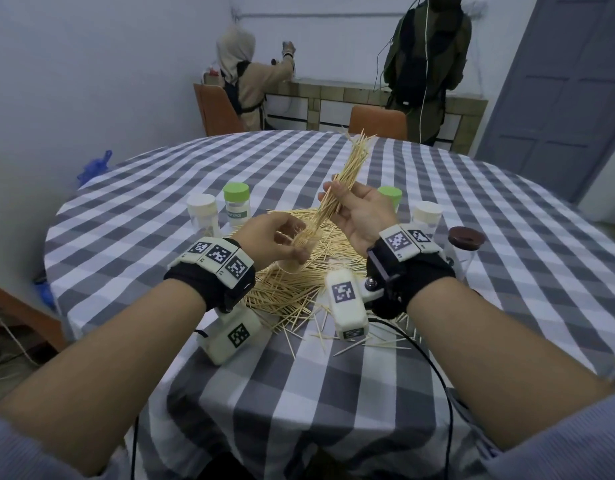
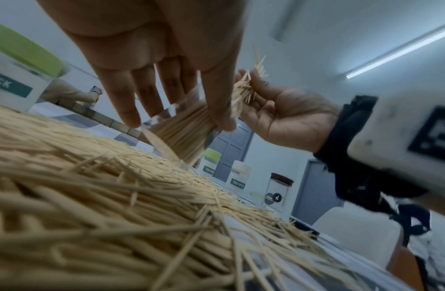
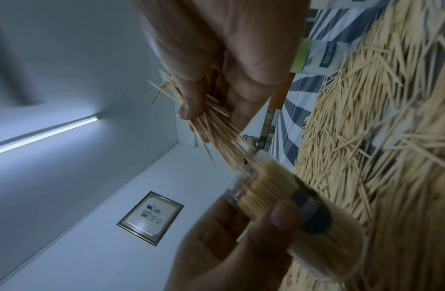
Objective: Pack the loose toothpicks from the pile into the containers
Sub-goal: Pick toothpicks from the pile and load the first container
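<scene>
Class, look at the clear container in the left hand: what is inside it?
The clear container is packed with toothpicks, and the bundle pinched by the right hand is entering its mouth. The left hand covers part of its wall.

A round table under a grey-and-white checked cloth (image 1: 506,258) fills the middle of the head view. Two orange chairs (image 1: 377,123) are set at its far edge. Two persons (image 1: 250,81) are seen at a tiled counter (image 1: 351,90), top centre. A door (image 1: 555,91) occupies the upper right, a blue bag (image 1: 94,166) the left. A framed picture (image 3: 150,218) is shown lower centre in the right wrist view.
</scene>
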